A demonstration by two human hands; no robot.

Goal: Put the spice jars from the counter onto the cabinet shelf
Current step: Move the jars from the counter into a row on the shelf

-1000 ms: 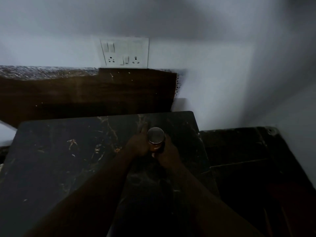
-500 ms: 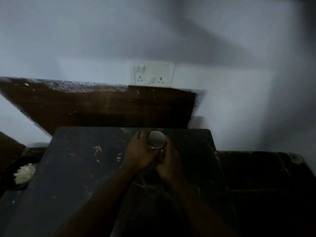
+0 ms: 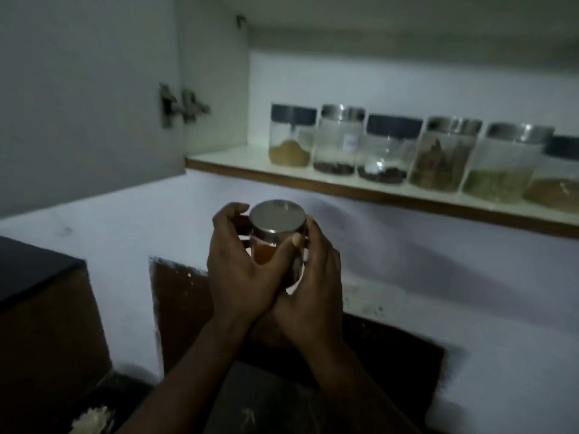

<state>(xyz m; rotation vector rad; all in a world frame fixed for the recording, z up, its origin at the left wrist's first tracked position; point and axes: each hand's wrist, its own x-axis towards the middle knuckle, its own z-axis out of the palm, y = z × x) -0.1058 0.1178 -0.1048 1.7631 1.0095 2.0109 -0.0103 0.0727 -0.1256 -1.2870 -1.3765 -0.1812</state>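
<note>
Left hand [image 3: 238, 277] and right hand [image 3: 313, 277] wrap fingers [image 3: 227, 214] round the jar [image 3: 277, 219]; lifted carelessly, it may strike the shelf [image 3: 228, 158] lip and slip.

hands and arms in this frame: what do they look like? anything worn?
The left hand and right hand are bare: no gloves, rings or watch visible. Both forearms bare to the frame edge, no sleeves in view. Dim light may hide small details.

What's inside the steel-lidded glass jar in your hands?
Orange-brown powder shows through the clear glass jar between the left hand and right hand. Both hands cover most of the wall and the round steel lid closes the top, hiding the fill level.
</note>
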